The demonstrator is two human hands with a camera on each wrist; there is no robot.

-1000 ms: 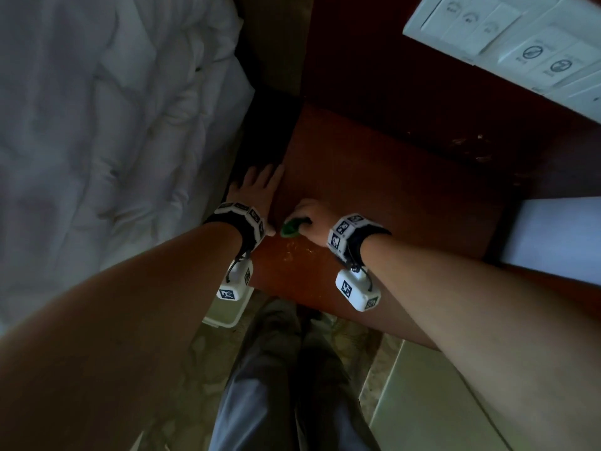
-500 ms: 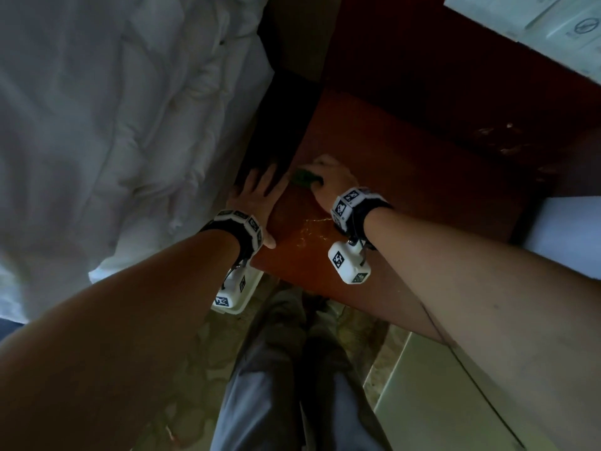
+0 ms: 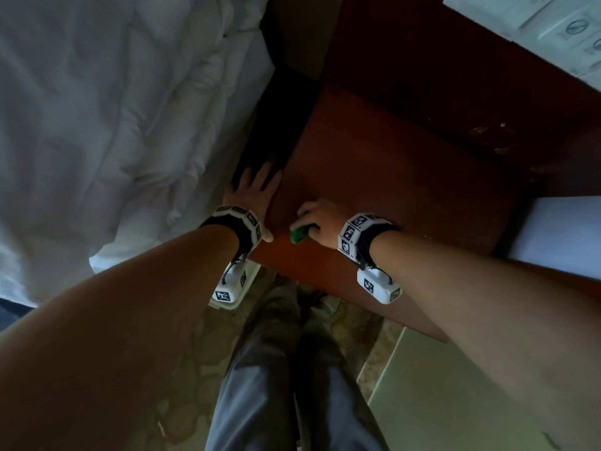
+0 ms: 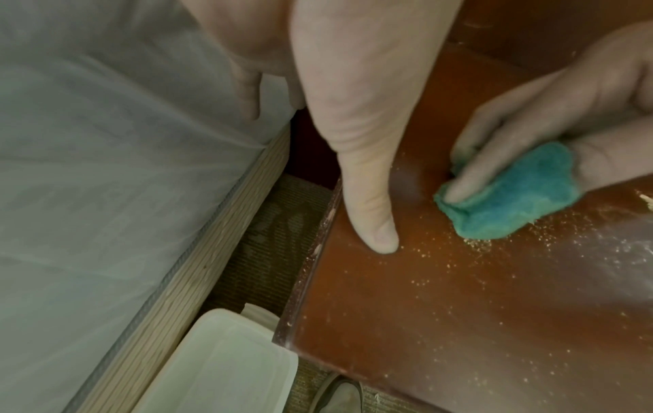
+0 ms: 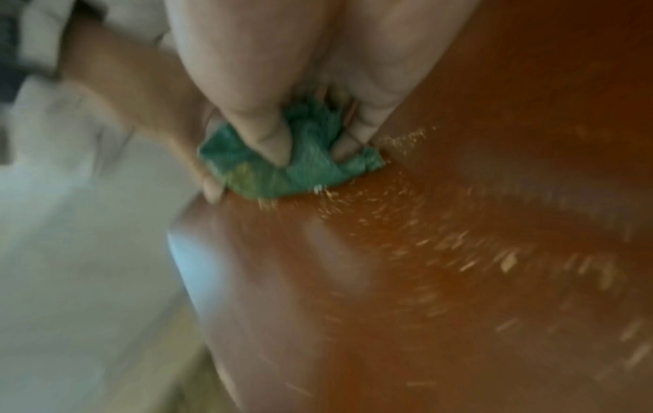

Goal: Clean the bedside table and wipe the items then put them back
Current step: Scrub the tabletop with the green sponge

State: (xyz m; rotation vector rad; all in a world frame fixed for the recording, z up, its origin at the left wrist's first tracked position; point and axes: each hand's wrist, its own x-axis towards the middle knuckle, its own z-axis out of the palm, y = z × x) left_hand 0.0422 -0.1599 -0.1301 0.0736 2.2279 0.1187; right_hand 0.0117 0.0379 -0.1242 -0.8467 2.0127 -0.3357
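Note:
The reddish-brown bedside table point(image 3: 390, 177) fills the middle of the head view, its top bare of items. My right hand point(image 3: 317, 219) grips a bunched green cloth point(image 3: 298, 235) and presses it onto the top near the front left corner. The same cloth point(image 4: 509, 195) shows in the left wrist view with pale crumbs point(image 4: 477, 243) scattered before it, and blurred in the right wrist view as the cloth point(image 5: 282, 167). My left hand point(image 3: 252, 190) lies flat along the table's left edge, fingers straight, thumb point(image 4: 371, 212) resting on the top.
A white duvet point(image 3: 113, 141) covers the bed on the left, close to the table. A white plastic container point(image 4: 219, 363) stands on the floor by the table's front left corner. A switch panel point(image 3: 546, 30) is on the wall behind. My legs point(image 3: 286, 385) stand on patterned carpet.
My right hand has drawn the green cloth back toward the front left corner from farther back on the top. The left hand stays flat on the left edge.

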